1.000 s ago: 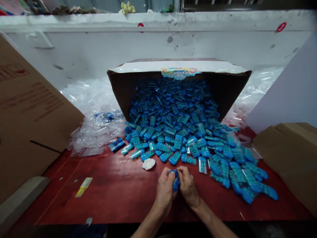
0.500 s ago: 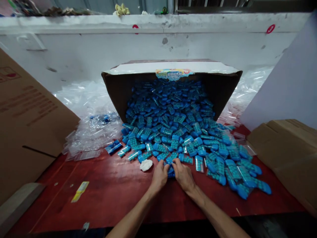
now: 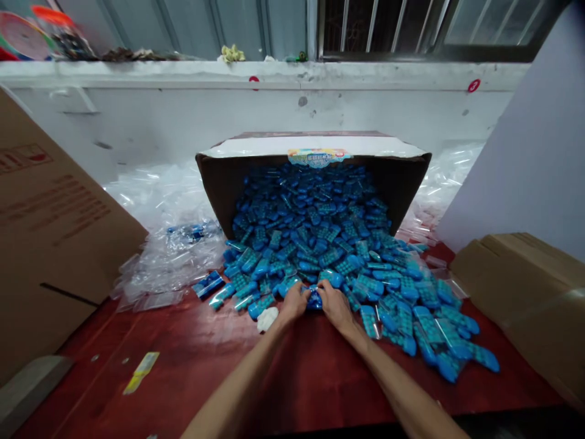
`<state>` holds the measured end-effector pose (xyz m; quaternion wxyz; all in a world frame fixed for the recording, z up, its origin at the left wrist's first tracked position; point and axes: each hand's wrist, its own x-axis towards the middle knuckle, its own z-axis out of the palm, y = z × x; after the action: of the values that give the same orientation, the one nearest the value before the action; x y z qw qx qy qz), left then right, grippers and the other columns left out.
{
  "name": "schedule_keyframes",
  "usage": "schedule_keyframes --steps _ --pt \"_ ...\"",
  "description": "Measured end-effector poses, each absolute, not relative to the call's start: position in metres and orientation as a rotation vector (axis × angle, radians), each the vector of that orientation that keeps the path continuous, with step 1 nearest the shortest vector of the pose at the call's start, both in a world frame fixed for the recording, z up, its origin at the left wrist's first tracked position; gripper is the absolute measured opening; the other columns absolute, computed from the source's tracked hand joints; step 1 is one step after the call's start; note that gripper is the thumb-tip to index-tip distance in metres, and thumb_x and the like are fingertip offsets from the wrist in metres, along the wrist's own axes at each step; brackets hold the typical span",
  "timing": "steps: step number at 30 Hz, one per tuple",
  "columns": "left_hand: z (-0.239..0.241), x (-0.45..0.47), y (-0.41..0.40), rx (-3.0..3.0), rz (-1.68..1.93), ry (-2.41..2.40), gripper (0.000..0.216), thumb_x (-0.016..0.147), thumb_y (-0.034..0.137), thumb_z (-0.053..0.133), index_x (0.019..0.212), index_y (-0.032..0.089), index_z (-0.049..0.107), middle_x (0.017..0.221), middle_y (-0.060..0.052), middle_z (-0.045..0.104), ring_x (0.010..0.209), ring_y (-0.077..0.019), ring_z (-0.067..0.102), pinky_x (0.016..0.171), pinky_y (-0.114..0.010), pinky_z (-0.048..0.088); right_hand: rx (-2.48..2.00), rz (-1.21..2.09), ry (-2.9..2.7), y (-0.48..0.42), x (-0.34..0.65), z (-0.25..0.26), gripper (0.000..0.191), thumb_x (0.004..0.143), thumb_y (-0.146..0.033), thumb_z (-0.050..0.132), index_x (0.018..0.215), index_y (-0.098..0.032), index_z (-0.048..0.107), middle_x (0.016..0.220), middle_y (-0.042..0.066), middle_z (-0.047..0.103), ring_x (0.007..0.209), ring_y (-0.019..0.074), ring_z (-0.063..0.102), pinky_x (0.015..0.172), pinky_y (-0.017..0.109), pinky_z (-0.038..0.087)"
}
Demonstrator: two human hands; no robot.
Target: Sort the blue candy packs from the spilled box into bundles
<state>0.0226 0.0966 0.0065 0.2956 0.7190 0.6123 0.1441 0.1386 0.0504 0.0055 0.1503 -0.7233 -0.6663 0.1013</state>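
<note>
My left hand (image 3: 295, 303) and my right hand (image 3: 336, 309) are close together at the near edge of a heap of small clear packs (image 3: 320, 235) with blue ends and teal beads inside. Between them is a shiny dark blue packet (image 3: 314, 299), its two sides pinched by my closed fingers. Part of that packet is covered by the fingertips. A crumpled white wad (image 3: 267, 319) lies just left of my left hand. Farther left, a similar dark blue packet (image 3: 209, 285) rests on the red table (image 3: 192, 360).
The heap spills from a cardboard box (image 3: 411, 183) lying on its side. Clear plastic sleeves (image 3: 159, 262) are piled to its left. Large cartons flank the table, one at left (image 3: 55, 231) and one at right (image 3: 525, 292). A yellow-and-white strip (image 3: 141, 372) lies front left.
Both hands have moved a little farther toward the heap with the blue packet between them. The camera has tilted up, showing more of the window and ledge.
</note>
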Motion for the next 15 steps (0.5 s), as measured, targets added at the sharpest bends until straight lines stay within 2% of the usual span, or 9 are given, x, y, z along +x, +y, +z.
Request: schedule_keyframes --steps 6,10,15 --pt "0.008 0.013 0.052 2.01 0.29 1.692 0.027 0.076 0.029 0.044 0.099 0.017 0.047 0.087 -0.01 0.063 0.085 -0.0223 0.057 0.07 -0.03 0.037 -2.075 0.254 -1.991 0.021 0.139 0.002 0.027 0.087 -0.034 0.035 0.111 -0.029 0.046 0.094 0.004 0.058 0.079 0.0161 0.059 0.058 0.022 0.037" --pt "0.011 0.009 0.043 2.048 0.256 1.682 0.032 0.075 0.031 0.046 0.104 0.018 0.045 0.09 -0.01 0.063 0.086 -0.0226 0.057 0.069 -0.029 0.037 -2.066 0.235 -2.028 0.014 0.143 0.003 0.034 0.084 -0.038 0.04 0.117 -0.03 0.042 0.095 0.004 0.054 0.078 0.0166 0.059 0.057 0.022 0.039" --pt "0.011 0.007 0.029 2.113 0.215 1.713 0.036 0.077 0.03 0.043 0.111 0.019 0.04 0.088 -0.008 0.063 0.079 -0.0212 0.059 0.063 -0.028 0.038 -2.065 0.113 -1.978 -0.003 0.136 -0.007 0.041 0.083 -0.033 0.044 0.122 -0.022 0.038 0.094 0.007 0.055 0.08 0.0182 0.057 0.06 0.024 0.042"
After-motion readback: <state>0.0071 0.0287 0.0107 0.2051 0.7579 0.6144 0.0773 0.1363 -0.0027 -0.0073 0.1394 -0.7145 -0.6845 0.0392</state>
